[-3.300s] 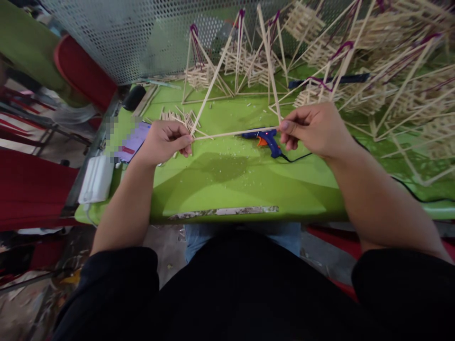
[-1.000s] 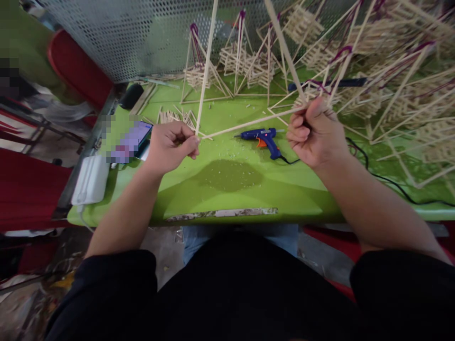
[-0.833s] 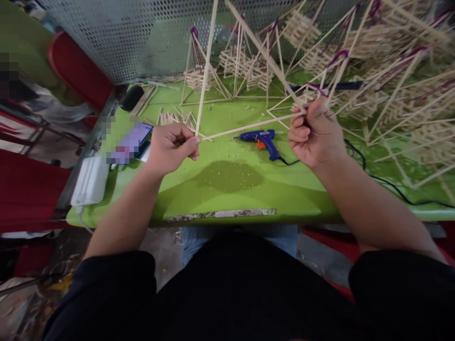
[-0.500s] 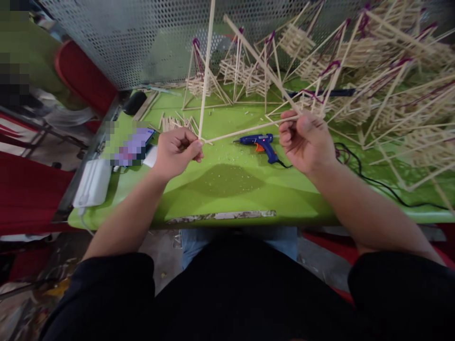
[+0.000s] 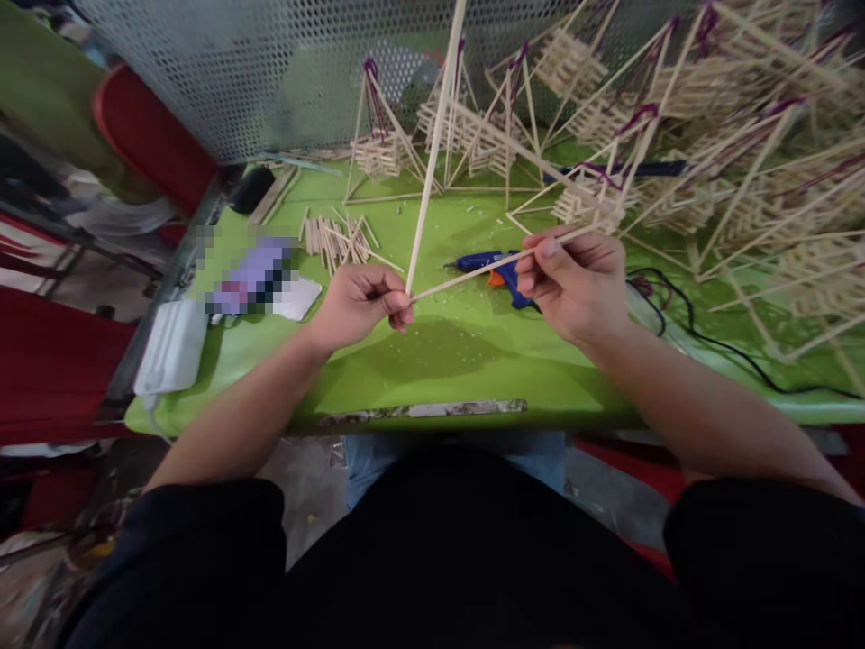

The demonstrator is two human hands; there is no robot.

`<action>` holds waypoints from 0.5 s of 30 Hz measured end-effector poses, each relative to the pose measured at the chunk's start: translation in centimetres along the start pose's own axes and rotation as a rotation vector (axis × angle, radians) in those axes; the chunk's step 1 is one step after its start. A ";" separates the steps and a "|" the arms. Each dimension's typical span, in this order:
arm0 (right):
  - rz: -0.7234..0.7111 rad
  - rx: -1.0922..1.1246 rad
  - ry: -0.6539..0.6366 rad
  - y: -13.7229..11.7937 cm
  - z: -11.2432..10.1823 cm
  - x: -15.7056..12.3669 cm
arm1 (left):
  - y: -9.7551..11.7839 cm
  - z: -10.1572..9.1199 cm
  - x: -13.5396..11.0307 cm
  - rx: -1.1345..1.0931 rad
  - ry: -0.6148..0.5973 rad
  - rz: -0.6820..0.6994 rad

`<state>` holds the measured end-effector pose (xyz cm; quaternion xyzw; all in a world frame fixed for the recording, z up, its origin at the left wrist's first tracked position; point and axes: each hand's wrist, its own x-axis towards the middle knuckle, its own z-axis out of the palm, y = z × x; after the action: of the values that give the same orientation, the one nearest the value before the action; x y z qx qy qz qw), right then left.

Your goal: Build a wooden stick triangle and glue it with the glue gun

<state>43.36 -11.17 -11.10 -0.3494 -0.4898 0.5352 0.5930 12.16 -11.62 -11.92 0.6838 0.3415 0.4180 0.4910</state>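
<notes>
Left hand (image 5: 367,308): fingers pinching frame (image 5: 429,180) at left corner. Right hand (image 5: 578,284): fingers gripping its right side. Frame raised over bench (image 5: 405,383), glue gun (image 5: 482,260) (partly hidden) lying below.

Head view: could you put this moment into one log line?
left hand: pinching corner of pale wooden stick frame | right hand: pinching frame's near stick | blue-and-orange glue gun: on green table, partly hidden
</notes>
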 end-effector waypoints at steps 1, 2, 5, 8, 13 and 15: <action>-0.001 0.008 -0.003 -0.1 0.0 -0.1 | 0.0 0.0 0.0 -0.013 -0.004 -0.001; -0.003 0.019 -0.007 -0.2 0.0 -0.2 | 0.0 -0.1 0.0 -0.020 -0.006 0.001; -0.007 0.051 -0.017 -0.4 0.0 -0.2 | 0.2 -0.1 0.0 0.007 0.022 0.009; 0.030 0.049 -0.030 -0.5 0.0 0.0 | 0.5 -0.2 0.0 0.076 0.089 -0.003; 0.144 0.013 -0.054 -0.1 -0.2 0.5 | 0.9 -0.9 0.1 0.108 0.122 -0.038; 0.216 -0.003 -0.041 0.2 -0.7 1.0 | 0.9 -1.1 0.2 0.101 0.113 -0.054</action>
<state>43.88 -10.09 -11.29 -0.3899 -0.4621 0.6024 0.5211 11.25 -11.28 -10.86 0.6736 0.4076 0.4247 0.4469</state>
